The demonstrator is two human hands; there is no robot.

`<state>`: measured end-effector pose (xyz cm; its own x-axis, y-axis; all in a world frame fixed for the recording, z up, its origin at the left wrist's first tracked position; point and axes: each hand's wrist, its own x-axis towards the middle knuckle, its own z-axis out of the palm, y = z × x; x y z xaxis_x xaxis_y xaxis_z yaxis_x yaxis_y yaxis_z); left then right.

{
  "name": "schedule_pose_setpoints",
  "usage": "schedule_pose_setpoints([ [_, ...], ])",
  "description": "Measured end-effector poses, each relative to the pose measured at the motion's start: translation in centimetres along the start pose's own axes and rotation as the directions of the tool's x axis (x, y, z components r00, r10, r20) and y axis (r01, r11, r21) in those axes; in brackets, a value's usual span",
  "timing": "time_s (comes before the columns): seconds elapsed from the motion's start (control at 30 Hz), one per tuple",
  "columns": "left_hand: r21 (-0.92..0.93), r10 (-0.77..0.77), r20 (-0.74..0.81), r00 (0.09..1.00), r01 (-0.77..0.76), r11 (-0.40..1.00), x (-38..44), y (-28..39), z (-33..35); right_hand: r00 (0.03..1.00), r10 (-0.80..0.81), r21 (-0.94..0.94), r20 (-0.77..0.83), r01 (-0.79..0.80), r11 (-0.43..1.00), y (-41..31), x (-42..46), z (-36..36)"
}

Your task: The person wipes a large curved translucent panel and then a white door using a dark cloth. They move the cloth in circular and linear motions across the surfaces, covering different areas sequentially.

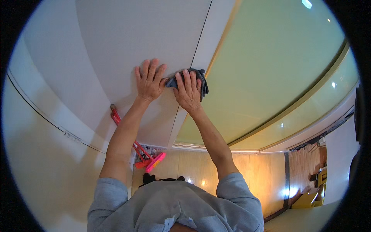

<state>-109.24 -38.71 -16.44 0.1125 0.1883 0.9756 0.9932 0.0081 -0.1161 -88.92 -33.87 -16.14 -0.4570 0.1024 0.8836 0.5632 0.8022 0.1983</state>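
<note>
Flat against a pale wall panel (121,40), my left hand (150,82) has its fingers spread and holds nothing. Just to its right, my right hand (189,90) presses a dark grey cloth (204,84) onto the surface. The cloth is bunched under the palm and fingers, and part of it is hidden. It lies over the dark seam (200,39) between the panel and a white upright strip (213,32). Its right edge reaches the gold-coloured trim of a greenish glass panel (269,63). My left thumb is close to the cloth's left corner.
A broom (156,162) with pink bristles and a red dustpan (143,163) stand in the corner, partly behind my left forearm. Wooden flooring (200,166) lies below. A yellow chair (304,200) is at the right, and a wall (49,162) rises at the left.
</note>
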Motion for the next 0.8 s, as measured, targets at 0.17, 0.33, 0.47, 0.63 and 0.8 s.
schedule_pose_setpoints([
  [0.17, -0.025, 0.015, -0.031, 0.999, -0.015, 1.0, 0.7, 0.2, 0.2, 0.998, -0.059, -0.062, 0.011, 0.059, 0.996, 0.4, -3.4, 1.7],
  [0.33, 0.03, 0.014, 0.001, 1.0, -0.014, 0.999, -0.5, -0.2, 0.0, 0.998, -0.046, 0.0, -0.035, 0.046, 0.999, 0.5, 1.4, 0.2],
  [0.47, -0.006, 0.002, -0.005, 1.0, -0.002, 1.0, 0.0, 0.0, -0.1, 0.996, -0.015, -0.056, -0.085, 0.011, 0.998, 0.7, 4.3, -1.0],
  [0.63, -0.029, 0.037, 0.029, 0.999, -0.037, 0.999, 1.3, -0.2, -1.2, 0.995, -0.055, -0.093, -0.087, 0.047, 0.995, 1.2, 3.6, -0.7],
  [0.8, -0.048, 0.034, -0.008, 0.999, -0.035, 0.998, 5.5, -1.5, -2.7, 0.99, -0.042, -0.084, -0.136, 0.031, 0.996, 0.9, 8.1, -2.4],
])
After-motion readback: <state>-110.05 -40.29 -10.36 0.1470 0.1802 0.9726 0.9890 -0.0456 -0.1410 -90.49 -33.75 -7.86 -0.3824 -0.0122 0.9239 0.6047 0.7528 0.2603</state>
